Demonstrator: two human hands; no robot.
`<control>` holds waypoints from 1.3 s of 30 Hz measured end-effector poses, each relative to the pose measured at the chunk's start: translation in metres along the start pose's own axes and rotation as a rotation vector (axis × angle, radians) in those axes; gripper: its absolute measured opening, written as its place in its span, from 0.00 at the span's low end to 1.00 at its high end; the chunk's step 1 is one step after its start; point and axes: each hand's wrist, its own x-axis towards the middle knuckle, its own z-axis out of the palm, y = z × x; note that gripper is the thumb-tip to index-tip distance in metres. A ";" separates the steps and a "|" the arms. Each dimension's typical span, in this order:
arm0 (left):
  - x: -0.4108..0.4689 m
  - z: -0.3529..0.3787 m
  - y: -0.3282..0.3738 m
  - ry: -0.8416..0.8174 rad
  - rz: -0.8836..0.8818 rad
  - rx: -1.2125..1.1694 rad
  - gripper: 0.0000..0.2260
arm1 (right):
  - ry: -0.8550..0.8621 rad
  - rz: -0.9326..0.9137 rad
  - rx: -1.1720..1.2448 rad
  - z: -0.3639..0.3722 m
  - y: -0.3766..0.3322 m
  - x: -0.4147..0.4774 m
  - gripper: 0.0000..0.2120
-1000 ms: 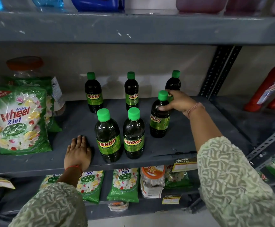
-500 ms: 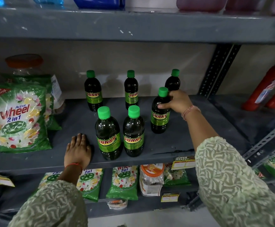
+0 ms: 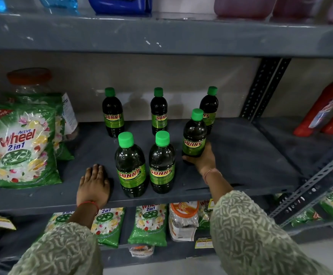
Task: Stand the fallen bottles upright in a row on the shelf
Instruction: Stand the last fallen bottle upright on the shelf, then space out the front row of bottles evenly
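Several dark bottles with green caps and "SUNNY" labels stand upright on the grey shelf [image 3: 251,155]. Three stand at the back: left [image 3: 113,116], middle [image 3: 158,114], right [image 3: 210,106]. Two stand side by side near the front edge [image 3: 130,165] [image 3: 161,163]. Another upright bottle [image 3: 194,135] is to their right, and my right hand [image 3: 203,157] grips its base from below and the right. My left hand [image 3: 94,183] lies flat, fingers together, on the shelf just left of the front pair.
A green "Wheel 2 in 1" packet [image 3: 24,145] and a jar with an orange lid [image 3: 30,84] stand at the shelf's left. Red bottles [image 3: 324,110] lie in the bay to the right. More green packets [image 3: 147,225] fill the shelf below. The upper shelf [image 3: 161,34] hangs overhead.
My right hand has slid from the bottle's neck down to its base, and the bottle now stands a little forward of the back right bottle. My left hand has stayed put.
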 end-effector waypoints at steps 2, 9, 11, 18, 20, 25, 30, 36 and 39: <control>0.000 -0.001 0.001 0.011 -0.001 -0.004 0.24 | -0.039 -0.032 -0.027 -0.001 0.001 -0.003 0.38; 0.000 -0.001 0.001 0.011 -0.006 -0.007 0.24 | -0.207 -0.140 -0.064 -0.012 0.025 -0.054 0.32; 0.000 -0.001 0.000 0.014 -0.005 -0.016 0.24 | -0.220 -0.158 -0.059 -0.013 0.029 -0.062 0.31; 0.003 0.004 -0.004 0.036 0.003 -0.028 0.24 | -0.225 -0.165 -0.069 -0.013 0.031 -0.067 0.32; 0.003 0.005 -0.003 0.065 -0.009 -0.118 0.22 | -0.219 -0.170 -0.067 -0.012 0.032 -0.068 0.32; -0.060 -0.004 0.027 0.551 -0.113 -0.651 0.24 | -0.145 -0.168 -0.099 -0.006 0.037 -0.075 0.43; -0.132 0.026 0.112 0.268 0.063 -0.811 0.33 | -0.009 -0.189 -0.198 0.002 0.040 -0.076 0.41; -0.102 0.047 0.160 0.281 -0.149 -0.920 0.36 | 0.007 -0.234 -0.220 0.001 0.042 -0.077 0.38; -0.090 0.048 0.171 0.364 -0.208 -0.838 0.35 | 0.001 -0.240 -0.226 -0.006 0.043 -0.076 0.36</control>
